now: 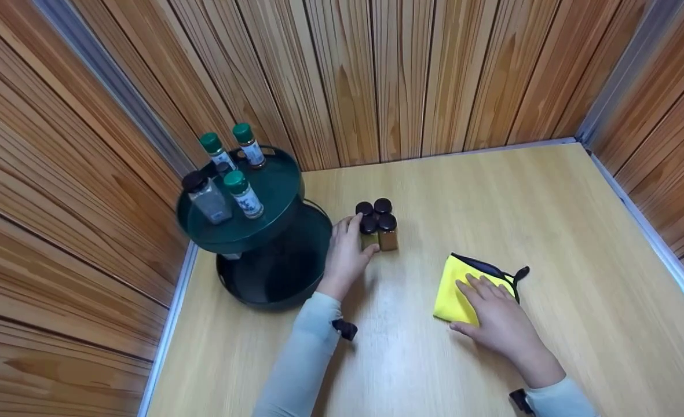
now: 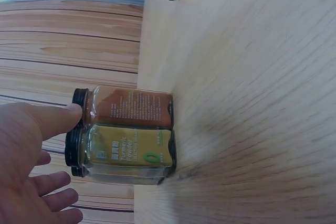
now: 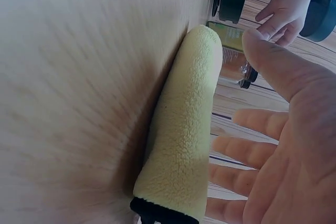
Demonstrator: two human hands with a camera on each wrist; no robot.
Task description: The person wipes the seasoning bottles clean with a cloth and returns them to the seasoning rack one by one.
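Observation:
Several square glass jars (image 1: 388, 240) with dark lids stand together in a block on the table. In the left wrist view, one is a yellow-green turmeric powder jar (image 2: 126, 148), with a reddish-brown powder jar (image 2: 134, 107) beside it. My left hand (image 1: 344, 252) is at the left side of the block, fingers loosely extended and thumb near the lids; whether it touches them I cannot tell. Over a folded yellow cloth (image 1: 449, 292) with black edging and a black cord, my right hand (image 1: 501, 321) is spread, its fingers straight and not gripping.
A dark green two-tier round rack (image 1: 272, 223) stands left of the jars. Its top tier carries green-capped bottles (image 1: 249, 202) and a dark-lidded jar (image 1: 211, 202). Wood-panelled walls (image 1: 399, 75) enclose the table (image 1: 550, 202) at the back and sides.

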